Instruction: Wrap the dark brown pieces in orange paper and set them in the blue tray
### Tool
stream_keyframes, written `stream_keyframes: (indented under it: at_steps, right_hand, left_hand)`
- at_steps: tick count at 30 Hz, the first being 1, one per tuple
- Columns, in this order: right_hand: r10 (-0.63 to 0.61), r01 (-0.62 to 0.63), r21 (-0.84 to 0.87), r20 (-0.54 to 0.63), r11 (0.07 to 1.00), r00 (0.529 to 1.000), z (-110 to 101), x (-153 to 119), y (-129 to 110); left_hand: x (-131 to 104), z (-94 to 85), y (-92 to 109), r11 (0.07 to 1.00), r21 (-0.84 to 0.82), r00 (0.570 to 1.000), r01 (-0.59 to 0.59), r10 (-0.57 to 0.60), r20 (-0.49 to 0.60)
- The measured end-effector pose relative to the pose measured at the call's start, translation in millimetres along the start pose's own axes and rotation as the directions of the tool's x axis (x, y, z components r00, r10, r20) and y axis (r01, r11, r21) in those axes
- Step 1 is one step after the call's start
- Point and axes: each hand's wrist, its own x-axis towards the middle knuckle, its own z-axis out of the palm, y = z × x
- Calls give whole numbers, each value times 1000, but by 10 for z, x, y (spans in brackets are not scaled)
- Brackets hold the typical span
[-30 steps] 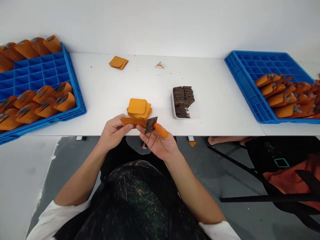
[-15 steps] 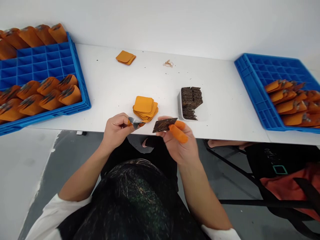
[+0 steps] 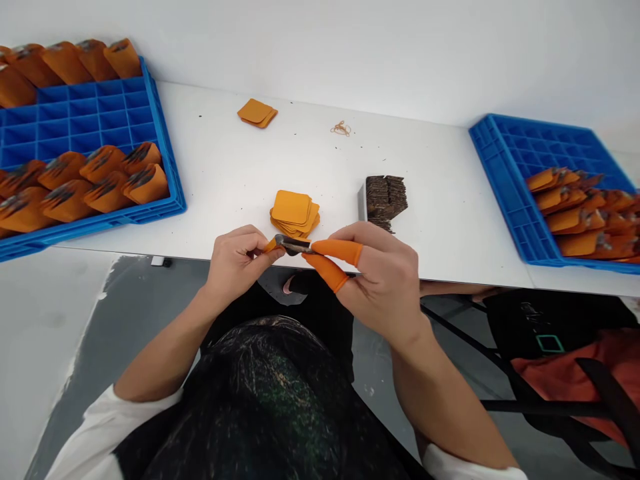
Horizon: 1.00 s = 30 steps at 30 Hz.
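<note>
My left hand point(image 3: 234, 263) is closed on a small orange pouch point(image 3: 273, 244) whose dark, silvery mouth faces right. With orange finger covers on thumb and forefinger, my right hand point(image 3: 387, 277) pinches at that mouth, where the thin dark brown slab point(image 3: 303, 245) shows. How deep the slab sits in the pouch I cannot tell. Just beyond the hands lies a pile of flat orange pouches point(image 3: 293, 208). Behind my right hand, a white tub point(image 3: 363, 205) holds upright rows of dark brown slabs point(image 3: 385, 197), partly hidden by the hand.
Blue divided crates stand left point(image 3: 173, 190) and right point(image 3: 500, 180), with filled orange pouches in some cells. Farther back on the white table point(image 3: 220, 173) lie a few orange pouches point(image 3: 257, 112) and rubber bands point(image 3: 341, 129). A bag point(image 3: 565, 380) is below the table, right.
My right hand has turned over and brought the dark brown slab left to the pouch's mouth. My left hand has stayed nearly in place, still gripping the pouch.
</note>
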Motion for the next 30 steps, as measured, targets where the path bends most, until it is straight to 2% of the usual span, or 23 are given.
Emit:
stream_keyframes:
  at_steps: [4,9,11,14,17,20,23,30]
  right_hand:
    - [-100,117,-226,85,967,991,-29,50,8]
    - [-102,183,-357,234,916,967,-51,100,-3]
    - [-73,140,-300,225,944,972,-67,99,14]
    - [46,-36,-62,165,997,985,-67,70,75]
    - [197,-237,170,225,956,954,-6,23,143]
    - [286,-354,270,261,895,922,70,-14,174]
    - [301,-366,311,237,877,924,99,-23,177]
    - [272,-322,311,195,894,942,66,-8,199]
  left_hand:
    - [-5,-22,21,991,94,995,-99,99,5]
    - [-18,-20,-7,961,152,973,-230,232,7]
    - [-19,-32,-24,967,124,975,-222,223,0]
    - [-12,-61,-30,984,32,984,-177,177,9]
    - [-2,-82,-16,987,-55,988,-150,152,36]
    - [5,-97,5,985,-118,990,-125,131,46]
    - [14,-123,30,981,-150,992,-122,126,21]
    - [77,-184,86,986,-65,988,-154,154,1]
